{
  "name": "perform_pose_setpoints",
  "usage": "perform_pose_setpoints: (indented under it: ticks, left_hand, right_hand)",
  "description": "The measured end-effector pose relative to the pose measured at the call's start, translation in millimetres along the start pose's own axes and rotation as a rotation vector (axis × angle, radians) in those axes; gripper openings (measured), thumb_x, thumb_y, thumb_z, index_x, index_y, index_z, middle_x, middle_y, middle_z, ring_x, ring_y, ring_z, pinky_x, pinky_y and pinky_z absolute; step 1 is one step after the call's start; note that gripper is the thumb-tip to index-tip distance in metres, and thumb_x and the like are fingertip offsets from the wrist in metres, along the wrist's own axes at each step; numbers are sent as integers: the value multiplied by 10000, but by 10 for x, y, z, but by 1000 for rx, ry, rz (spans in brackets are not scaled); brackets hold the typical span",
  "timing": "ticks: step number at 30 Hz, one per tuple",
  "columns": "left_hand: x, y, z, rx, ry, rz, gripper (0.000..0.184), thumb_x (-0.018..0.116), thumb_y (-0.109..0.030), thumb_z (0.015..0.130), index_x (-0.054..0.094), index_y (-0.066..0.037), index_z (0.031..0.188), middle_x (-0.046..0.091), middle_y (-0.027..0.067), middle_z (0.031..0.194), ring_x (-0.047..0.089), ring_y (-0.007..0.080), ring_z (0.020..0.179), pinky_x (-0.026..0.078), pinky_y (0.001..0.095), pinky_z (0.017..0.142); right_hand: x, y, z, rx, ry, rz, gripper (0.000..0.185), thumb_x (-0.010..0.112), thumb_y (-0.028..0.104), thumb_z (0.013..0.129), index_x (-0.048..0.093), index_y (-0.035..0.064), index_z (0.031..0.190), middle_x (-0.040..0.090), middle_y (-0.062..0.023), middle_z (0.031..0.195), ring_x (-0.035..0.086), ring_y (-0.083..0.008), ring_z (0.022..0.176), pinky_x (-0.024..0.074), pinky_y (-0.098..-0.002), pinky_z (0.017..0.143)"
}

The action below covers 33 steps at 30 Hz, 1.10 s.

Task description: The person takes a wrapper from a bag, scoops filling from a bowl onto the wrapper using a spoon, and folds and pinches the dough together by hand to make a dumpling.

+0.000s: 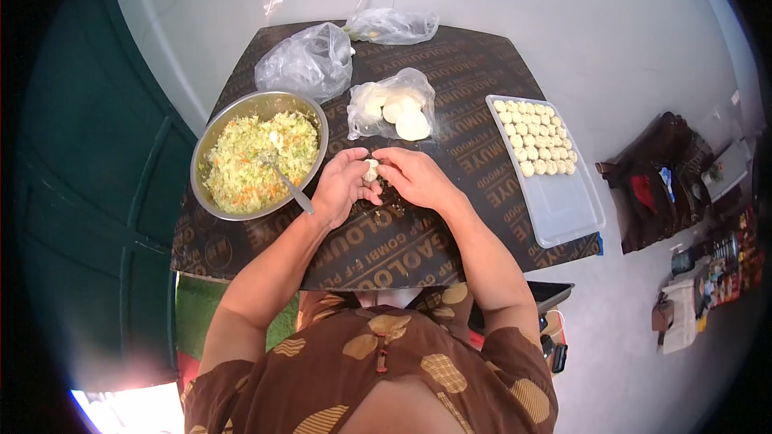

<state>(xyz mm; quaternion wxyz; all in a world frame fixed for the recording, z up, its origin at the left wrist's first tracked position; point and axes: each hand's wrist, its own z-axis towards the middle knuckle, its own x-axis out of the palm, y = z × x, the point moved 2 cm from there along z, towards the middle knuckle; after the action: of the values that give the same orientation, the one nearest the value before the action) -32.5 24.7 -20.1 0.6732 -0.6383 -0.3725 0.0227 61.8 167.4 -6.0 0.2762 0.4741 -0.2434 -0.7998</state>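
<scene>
Between my two hands, over the dark printed table, is a small pale dumpling (371,169). My left hand (344,185) cups it from the left with curled fingers. From the right, my right hand (412,179) pinches at its top edge; the fingertips partly hide it. Just beyond my hands lies a clear plastic bag (392,104) with round dough wrappers (412,124) in and at its mouth. To the left stands a steel bowl (198,162) of shredded vegetable filling (257,157), with a metal spoon (291,186) leaning in it, its handle towards my left wrist.
On the right, a plastic tray (567,209) holds rows of small finished dumplings (533,137) in its far part. Two more plastic bags, one large (305,62) and one flatter (394,26), lie at the table's far edge by the wall. A dark sofa (663,181) stands beyond at right.
</scene>
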Motion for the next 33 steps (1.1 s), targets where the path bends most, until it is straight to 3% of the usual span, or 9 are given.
perform_pose_setpoints:
  ticks: [5,8,14,16,20,21,25,29,33]
  left_hand:
    - [3,56,3,71,58,-63,343,440,-288,1000,374,-36,1222,562,146,1025,634,259,809,573,385,616]
    - [6,81,4,93,57,-69,374,443,-294,998,353,-51,1269,535,167,1083,639,292,848,576,409,632]
    - [84,19,-41,128,85,24,449,403,-335,1004,314,-46,1336,518,162,1106,627,258,841,572,375,660]
    - [57,14,-50,197,35,255,472,409,-321,1003,305,-27,1358,512,143,1085,619,231,837,558,332,661]
    - [82,25,-103,385,19,613,393,429,-289,997,492,28,1222,587,101,984,609,186,834,482,270,752]
    - [153,-8,-157,410,-5,616,330,456,-254,980,599,25,1081,642,78,877,607,191,825,458,307,827]
    - [84,25,-139,478,89,817,269,481,-187,980,640,29,985,661,50,792,584,99,788,431,259,749]
    - [82,51,-137,550,90,885,230,494,-151,973,641,25,977,665,49,787,585,101,767,431,257,740]
    - [114,55,-164,450,58,731,223,491,-134,975,640,31,963,662,55,790,586,103,751,436,260,716]
  right_hand:
    - [-55,262,36,161,153,22,356,664,237,833,609,28,1117,664,-172,949,650,-339,864,506,-380,741]
    - [7,237,18,-17,45,-191,384,671,270,800,612,32,1095,663,-164,943,645,-349,876,507,-407,750]
    - [-84,246,20,49,0,-296,330,651,246,789,619,42,1047,665,-165,944,641,-357,875,508,-437,743]
    - [-207,323,-18,45,-67,-294,320,654,233,790,620,47,1048,667,-165,929,644,-354,862,508,-440,740]
    - [-548,392,-206,52,-177,-332,313,694,207,783,619,48,1043,666,-165,923,650,-344,856,514,-418,736]
    - [-662,402,-260,57,-191,-358,319,707,204,781,617,49,1044,662,-162,948,652,-333,864,516,-404,730]
    - [-1183,264,-598,183,-281,-364,312,694,238,783,639,36,1014,612,-158,979,615,-329,910,500,-392,789]
    - [-1837,-232,-1120,378,-442,-409,325,696,225,770,653,9,1009,612,-179,984,610,-310,904,492,-390,792]
    - [-2473,-666,-1684,556,-545,-624,372,690,206,755,634,-20,1045,624,-190,980,607,-320,915,485,-403,808]
